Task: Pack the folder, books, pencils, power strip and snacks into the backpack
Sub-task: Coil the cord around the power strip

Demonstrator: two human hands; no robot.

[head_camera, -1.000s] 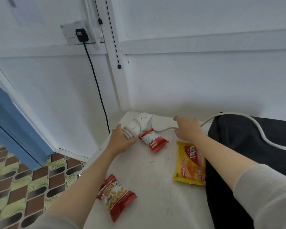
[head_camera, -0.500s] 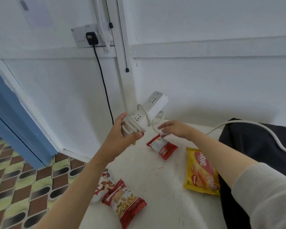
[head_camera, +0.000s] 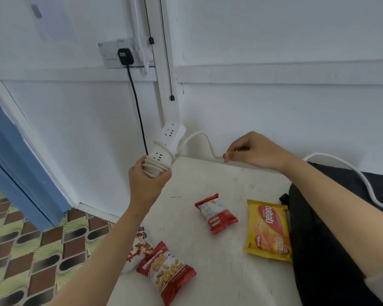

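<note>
Now your left hand (head_camera: 149,182) grips the power strip (head_camera: 169,138) nearly upright; its cord (head_camera: 198,132) runs rightward to your pinching right hand (head_camera: 254,151).

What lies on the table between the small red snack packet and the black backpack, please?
A yellow wafer packet lies flat there, in the head view.

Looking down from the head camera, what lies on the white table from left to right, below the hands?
White-and-red snack bag, partly hidden → red peanut bag → small red-and-white snack packet → yellow wafer packet → black fabric backpack.
</note>
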